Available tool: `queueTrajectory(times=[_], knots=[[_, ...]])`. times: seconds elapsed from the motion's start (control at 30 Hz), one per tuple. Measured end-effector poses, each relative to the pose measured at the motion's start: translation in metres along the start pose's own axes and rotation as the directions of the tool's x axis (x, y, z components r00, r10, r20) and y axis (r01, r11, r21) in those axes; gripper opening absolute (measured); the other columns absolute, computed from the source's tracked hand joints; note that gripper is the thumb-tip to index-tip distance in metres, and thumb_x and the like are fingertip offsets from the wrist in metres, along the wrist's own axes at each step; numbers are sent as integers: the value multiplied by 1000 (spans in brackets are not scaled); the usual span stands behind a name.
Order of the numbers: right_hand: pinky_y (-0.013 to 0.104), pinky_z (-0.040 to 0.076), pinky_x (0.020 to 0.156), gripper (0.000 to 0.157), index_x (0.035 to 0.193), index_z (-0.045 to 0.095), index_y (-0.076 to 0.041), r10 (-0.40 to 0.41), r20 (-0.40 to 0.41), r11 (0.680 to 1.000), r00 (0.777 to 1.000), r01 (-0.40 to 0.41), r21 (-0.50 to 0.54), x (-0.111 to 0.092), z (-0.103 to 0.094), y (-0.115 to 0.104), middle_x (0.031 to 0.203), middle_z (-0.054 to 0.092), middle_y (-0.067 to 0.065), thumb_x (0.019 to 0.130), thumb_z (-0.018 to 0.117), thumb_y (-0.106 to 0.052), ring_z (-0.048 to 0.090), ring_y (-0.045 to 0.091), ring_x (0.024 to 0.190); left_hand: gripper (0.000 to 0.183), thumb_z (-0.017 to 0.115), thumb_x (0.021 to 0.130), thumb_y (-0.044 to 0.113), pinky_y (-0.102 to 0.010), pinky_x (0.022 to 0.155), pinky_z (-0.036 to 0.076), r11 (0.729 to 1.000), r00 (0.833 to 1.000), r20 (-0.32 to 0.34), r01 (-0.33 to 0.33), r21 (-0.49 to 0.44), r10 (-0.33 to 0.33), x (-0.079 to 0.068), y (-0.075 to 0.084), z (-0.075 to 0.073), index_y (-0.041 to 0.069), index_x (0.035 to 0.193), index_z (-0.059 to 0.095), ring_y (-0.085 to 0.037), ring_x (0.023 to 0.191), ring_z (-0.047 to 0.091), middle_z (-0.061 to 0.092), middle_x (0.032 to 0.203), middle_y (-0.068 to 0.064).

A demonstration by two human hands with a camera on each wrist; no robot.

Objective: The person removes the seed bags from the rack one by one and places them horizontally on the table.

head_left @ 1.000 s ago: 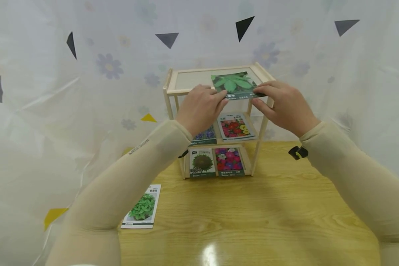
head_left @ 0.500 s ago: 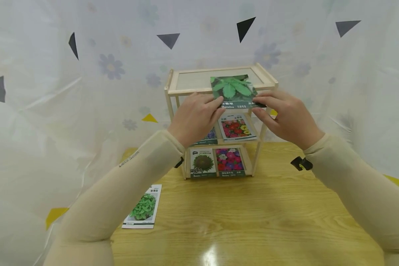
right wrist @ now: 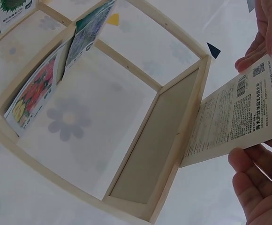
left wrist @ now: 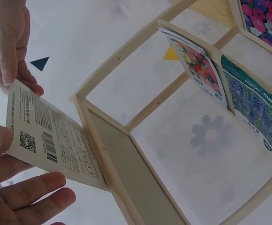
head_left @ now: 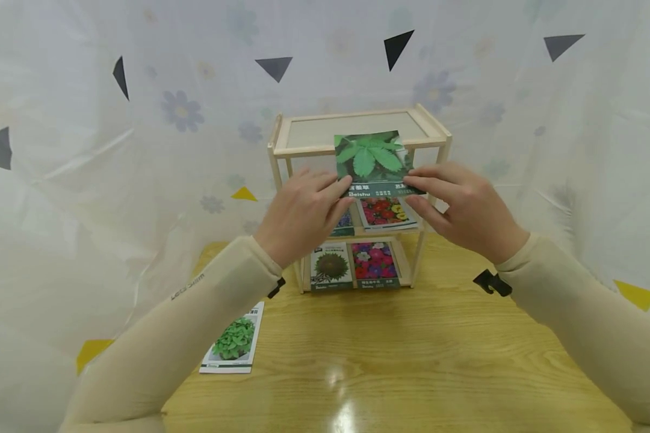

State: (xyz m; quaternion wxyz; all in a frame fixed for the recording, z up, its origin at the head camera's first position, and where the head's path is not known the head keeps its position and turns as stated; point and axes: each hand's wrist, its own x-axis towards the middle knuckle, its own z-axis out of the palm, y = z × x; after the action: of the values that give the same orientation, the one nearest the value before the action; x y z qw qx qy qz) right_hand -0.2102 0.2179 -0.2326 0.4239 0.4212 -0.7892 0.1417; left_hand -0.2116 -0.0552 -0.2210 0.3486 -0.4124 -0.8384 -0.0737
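Note:
Both of my hands hold a seed packet (head_left: 369, 157) with green leaves on its front, in front of the top of a small wooden rack (head_left: 309, 149). My left hand (head_left: 303, 213) pinches its lower left corner. My right hand (head_left: 463, 207) pinches the lower right corner. In the left wrist view the packet's pale printed back (left wrist: 56, 136) shows a barcode. Its far edge lies at the rack's top front rail; whether they touch I cannot tell.
Lower on the rack sit a red and yellow flower packet (head_left: 384, 213), a blue flower packet (left wrist: 253, 101), a sunflower packet (head_left: 330, 264) and a pink flower packet (head_left: 375, 261). A green plant packet (head_left: 233, 340) lies on the wooden table (head_left: 411, 361) at left.
Both hands have drawn the leaf packet down and toward me, off the rack's top. Its front now faces me more fully. The other packets stay where they were.

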Motion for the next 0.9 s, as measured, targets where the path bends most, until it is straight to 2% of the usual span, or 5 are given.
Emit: queueTrajectory(times=[0.27, 0.43, 0.57, 0.67, 0.9], knots=[[46, 52, 71, 46, 110, 70, 2, -33, 0, 999, 999, 33, 6, -2, 0, -16, 109, 66, 18, 101, 49, -37, 63, 33, 95, 36, 56, 99, 27, -46, 106, 38, 1000, 998, -69, -13, -22, 11, -18, 2, -2, 2, 122, 66, -29, 112, 60, 67, 116, -15], [43, 54, 67, 41, 109, 70, 3, -98, -11, 995, 995, 98, -7, -2, 5, -26, 109, 66, 18, 101, 50, -33, 64, 31, 94, 35, 58, 98, 26, -49, 107, 37, 999, 995, -100, -7, -34, 4, -33, 3, -7, 1, 122, 66, -31, 112, 60, 65, 119, -17], [43, 54, 73, 38, 108, 70, 2, -136, -17, 991, 991, 136, -2, -1, 9, -31, 109, 65, 17, 101, 52, -30, 64, 31, 95, 35, 60, 97, 25, -50, 106, 37, 999, 994, -106, 15, -48, -20, -45, 4, -9, 1, 122, 66, -32, 114, 60, 64, 121, -18], [45, 54, 80, 37, 109, 70, 2, -143, -19, 990, 990, 143, 13, -1, 12, -34, 109, 65, 17, 101, 52, -29, 63, 32, 98, 35, 61, 96, 24, -51, 105, 38, 998, 993, -116, 22, -55, -28, -50, 5, -9, 0, 121, 66, -33, 114, 59, 64, 121, -19], [42, 54, 77, 36, 112, 70, 1, -134, -15, 990, 991, 134, 35, -5, 18, -41, 111, 64, 17, 100, 53, -28, 63, 31, 98, 34, 63, 94, 22, -53, 105, 38, 997, 986, -160, 25, -72, -36, -63, 7, -8, 0, 120, 66, -34, 115, 59, 64, 121, -20]])
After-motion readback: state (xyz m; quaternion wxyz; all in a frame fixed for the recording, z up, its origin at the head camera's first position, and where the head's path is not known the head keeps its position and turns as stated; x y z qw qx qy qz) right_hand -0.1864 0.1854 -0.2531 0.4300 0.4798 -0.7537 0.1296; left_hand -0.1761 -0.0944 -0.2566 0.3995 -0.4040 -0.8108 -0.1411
